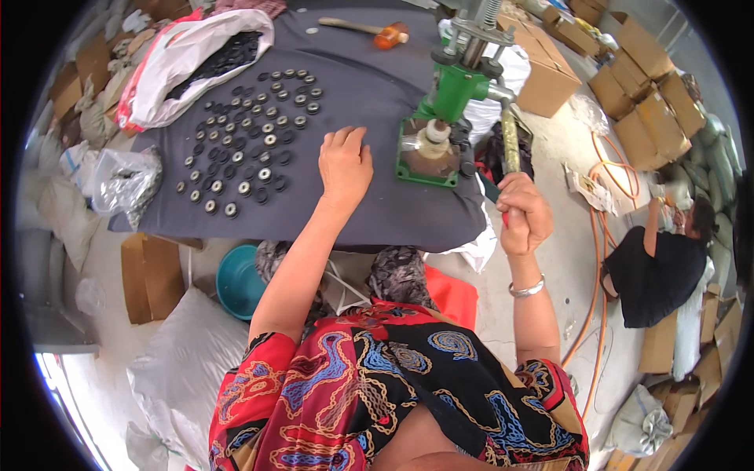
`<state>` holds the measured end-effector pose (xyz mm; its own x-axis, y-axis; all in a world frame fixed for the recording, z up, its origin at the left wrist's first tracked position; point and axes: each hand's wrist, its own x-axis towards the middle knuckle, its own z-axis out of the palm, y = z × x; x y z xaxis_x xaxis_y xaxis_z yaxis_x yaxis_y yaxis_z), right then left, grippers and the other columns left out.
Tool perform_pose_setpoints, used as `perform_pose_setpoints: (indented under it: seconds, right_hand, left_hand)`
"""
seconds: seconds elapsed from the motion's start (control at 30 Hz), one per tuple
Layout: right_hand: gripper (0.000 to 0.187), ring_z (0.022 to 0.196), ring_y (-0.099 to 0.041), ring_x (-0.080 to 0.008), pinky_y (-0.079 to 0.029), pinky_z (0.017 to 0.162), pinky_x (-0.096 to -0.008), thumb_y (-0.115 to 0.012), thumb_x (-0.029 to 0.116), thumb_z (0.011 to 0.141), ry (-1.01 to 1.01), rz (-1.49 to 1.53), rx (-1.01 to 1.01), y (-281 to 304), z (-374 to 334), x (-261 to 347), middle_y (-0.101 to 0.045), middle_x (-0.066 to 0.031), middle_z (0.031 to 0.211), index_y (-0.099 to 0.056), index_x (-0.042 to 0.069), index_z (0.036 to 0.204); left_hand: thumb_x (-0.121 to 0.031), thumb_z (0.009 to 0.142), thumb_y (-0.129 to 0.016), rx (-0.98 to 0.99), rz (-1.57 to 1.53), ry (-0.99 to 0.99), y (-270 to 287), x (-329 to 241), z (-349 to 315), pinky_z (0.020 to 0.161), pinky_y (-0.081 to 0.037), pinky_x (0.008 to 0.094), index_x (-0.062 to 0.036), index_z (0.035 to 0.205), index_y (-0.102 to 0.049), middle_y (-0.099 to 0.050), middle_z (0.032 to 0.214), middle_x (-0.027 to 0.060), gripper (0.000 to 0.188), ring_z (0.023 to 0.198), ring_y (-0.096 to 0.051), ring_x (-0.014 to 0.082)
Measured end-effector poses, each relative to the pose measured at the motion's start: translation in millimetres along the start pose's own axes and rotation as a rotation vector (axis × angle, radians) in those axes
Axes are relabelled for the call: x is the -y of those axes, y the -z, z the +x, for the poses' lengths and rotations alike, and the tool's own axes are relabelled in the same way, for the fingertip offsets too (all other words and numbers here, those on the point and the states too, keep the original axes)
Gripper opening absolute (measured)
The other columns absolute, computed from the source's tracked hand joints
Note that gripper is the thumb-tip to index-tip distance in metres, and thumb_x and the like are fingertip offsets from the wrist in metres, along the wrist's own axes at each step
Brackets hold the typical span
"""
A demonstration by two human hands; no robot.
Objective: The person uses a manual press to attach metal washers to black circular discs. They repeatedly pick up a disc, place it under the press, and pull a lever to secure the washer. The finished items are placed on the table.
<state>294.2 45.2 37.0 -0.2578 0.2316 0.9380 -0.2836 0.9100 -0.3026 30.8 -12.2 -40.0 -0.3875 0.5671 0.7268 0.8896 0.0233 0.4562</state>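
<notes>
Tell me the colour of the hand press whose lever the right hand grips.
Green press, seen in the head view; right hand holds its lever.

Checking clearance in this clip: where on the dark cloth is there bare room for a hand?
Bare cloth lies between the rows of black rings and the green press, under the left hand, and along the near edge. The far-left corner is crowded by the bag of rings. The right hand grips the press lever.

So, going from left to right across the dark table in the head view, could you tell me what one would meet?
Clear plastic bag → rows of small black rings → left hand, flat on the cloth → green hand press → right hand, gripping the press lever.
</notes>
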Motion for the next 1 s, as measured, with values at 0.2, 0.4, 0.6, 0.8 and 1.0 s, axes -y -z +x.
perform_pose_setpoints:
  seconds: [0.2,0.4,0.6,0.8,1.0]
  right_hand:
    - [0.014,0.060,-0.054,-0.0216,-0.048,0.065,-0.0370,-0.049,0.003,0.080,-0.061,-0.038,0.125,15,11,6,-0.055,-0.0090,0.063,-0.060,-0.005,0.084]
    - [0.019,0.063,-0.050,-0.0151,-0.044,0.065,-0.0289,-0.045,0.007,0.086,-0.331,0.124,0.042,28,61,16,-0.054,-0.0105,0.068,-0.059,-0.007,0.089]
    - [0.020,0.057,-0.044,-0.0147,-0.043,0.066,-0.0319,-0.041,0.005,0.088,-0.368,0.305,0.008,33,107,4,-0.047,-0.0075,0.062,-0.057,-0.006,0.094]
    - [0.021,0.057,-0.045,-0.0153,-0.042,0.063,-0.0312,-0.040,0.004,0.089,-0.351,0.306,-0.017,33,111,-1,-0.048,-0.0077,0.061,-0.057,-0.007,0.095]
    - [0.021,0.058,-0.046,-0.0158,-0.043,0.064,-0.0310,-0.041,0.005,0.089,-0.318,0.339,0.005,25,116,2,-0.050,-0.0086,0.062,-0.058,-0.007,0.095]
  left_hand:
    - [-0.009,0.075,-0.069,0.324,0.260,-0.019,17,31,-22,0.076,-0.050,0.0408,-0.0059,0.091,-0.070,-0.064,0.088,0.0109,0.016,0.089,-0.058,0.0317]
    - [-0.005,0.076,-0.066,0.224,-0.146,0.113,37,22,-23,0.067,-0.052,0.0410,-0.0056,0.102,-0.070,-0.061,0.091,0.0145,0.026,0.078,-0.063,0.0309]
    - [-0.004,0.077,-0.064,0.168,-0.113,0.062,50,23,-37,0.067,-0.052,0.0376,-0.0052,0.106,-0.069,-0.058,0.096,0.0132,0.029,0.077,-0.063,0.0300]
    - [-0.008,0.079,-0.064,0.397,0.127,-0.208,54,29,-63,0.087,-0.049,0.0391,-0.0041,0.110,-0.066,-0.062,0.106,0.0144,0.031,0.098,-0.061,0.0324]
    - [-0.016,0.077,-0.070,0.213,0.122,-0.059,78,29,-63,0.093,-0.043,0.0429,-0.0054,0.110,-0.066,-0.065,0.116,0.0140,0.035,0.111,-0.057,0.0322]
